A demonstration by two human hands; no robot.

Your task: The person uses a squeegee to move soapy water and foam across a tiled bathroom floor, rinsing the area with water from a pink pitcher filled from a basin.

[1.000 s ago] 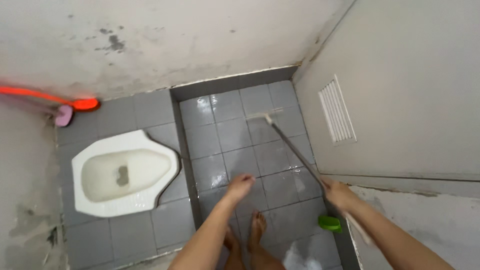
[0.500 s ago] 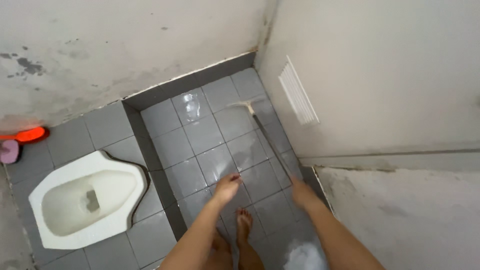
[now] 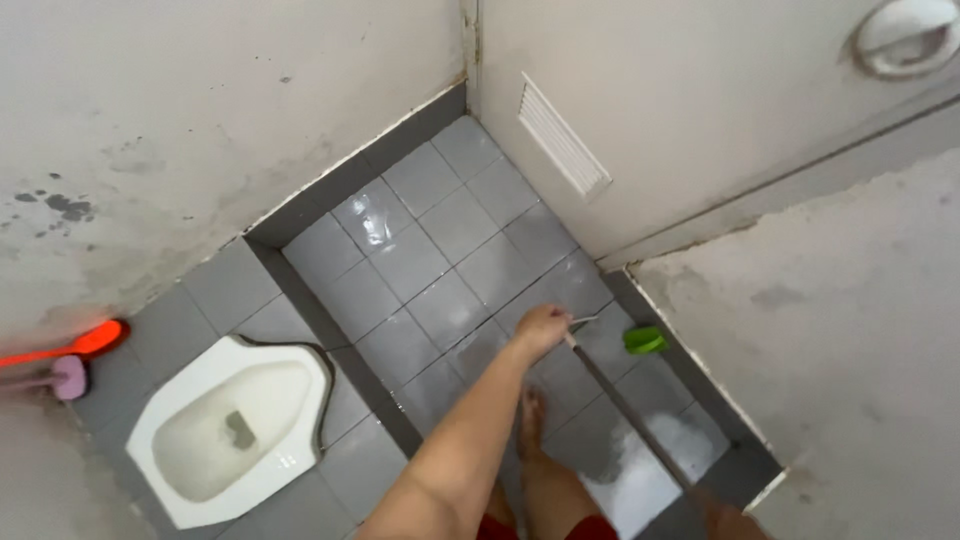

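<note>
Left hand (image 3: 541, 328) reaches out over the wet grey tiles, fingers loosely curled at the near end of a long thin handle (image 3: 625, 415), whether gripping it I cannot tell; the pole runs back to the right hand (image 3: 735, 520), mostly cut off at the lower edge, its grip unclear. Only 1 view here. Soapy foam (image 3: 645, 475) beside the bare foot (image 3: 532, 410) could cause a slip. No labels show; a green object (image 3: 645, 340) lies by the door sill.

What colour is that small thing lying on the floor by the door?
Bright green, seen clearly in the head view, on the grey tiles.
</note>
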